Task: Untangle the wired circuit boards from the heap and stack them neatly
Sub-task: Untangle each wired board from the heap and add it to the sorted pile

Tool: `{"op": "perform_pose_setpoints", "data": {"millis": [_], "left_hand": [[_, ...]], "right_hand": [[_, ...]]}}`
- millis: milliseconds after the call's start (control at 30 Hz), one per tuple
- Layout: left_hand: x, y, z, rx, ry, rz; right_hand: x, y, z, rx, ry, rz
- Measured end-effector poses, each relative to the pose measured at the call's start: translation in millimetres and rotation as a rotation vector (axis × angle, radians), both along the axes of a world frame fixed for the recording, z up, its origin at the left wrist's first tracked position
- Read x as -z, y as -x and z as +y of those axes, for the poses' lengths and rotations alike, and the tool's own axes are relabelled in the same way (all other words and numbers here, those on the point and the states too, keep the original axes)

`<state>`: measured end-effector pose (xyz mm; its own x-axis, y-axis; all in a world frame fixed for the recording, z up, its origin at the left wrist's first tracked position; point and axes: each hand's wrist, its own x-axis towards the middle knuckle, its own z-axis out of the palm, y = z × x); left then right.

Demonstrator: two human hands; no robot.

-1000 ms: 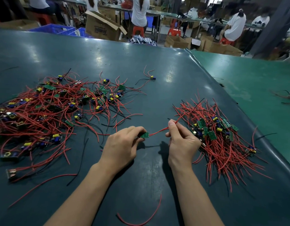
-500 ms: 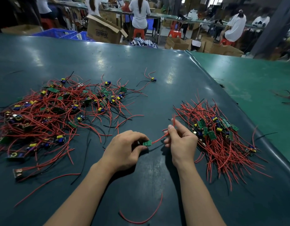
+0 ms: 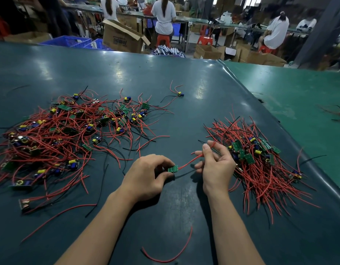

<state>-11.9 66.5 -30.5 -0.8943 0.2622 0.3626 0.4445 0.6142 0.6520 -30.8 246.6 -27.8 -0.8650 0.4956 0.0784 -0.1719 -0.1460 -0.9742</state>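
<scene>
Dark green counter fills the view, a tangled heap of wired boards on its left and a neater stack on its right. Between them, the left hand pinches a small green circuit board, while the right hand pinches its red wire, held just beside the stack.

Electronics assembly workshop. A long green-surfaced bench carries heaps of red-wired circuit boards. Behind it, seated workers in white shirts face further work tables on red stools (several rows deep), among open cardboard cartons and blue plastic crates on the floor.
</scene>
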Motion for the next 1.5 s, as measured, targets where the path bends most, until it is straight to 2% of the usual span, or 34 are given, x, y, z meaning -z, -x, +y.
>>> {"op": "perform_pose_setpoints", "data": {"millis": [167,333,600,900,1300,1500], "left_hand": [[1,0,-1,0.0,0.002,-0.01],[1,1,-1,0.004,0.006,-0.009],[2,1,-2,0.008,0.022,0.0],[3,1,-2,-0.012,0.028,-0.005],[4,1,-2,-0.025,0.029,0.01],[4,1,-1,-0.047,0.048,0.033]], "right_hand": [[1,0,1,0.068,-0.07,0.008],[1,-9,3,0.168,-0.3,0.028],[4,-8,5,0.185,-0.334,-0.019],[2,-11,5,0.193,-0.366,0.014],[2,-15,3,0.331,-0.663,0.03],[1,-14,2,0.291,-0.621,0.085]]}}
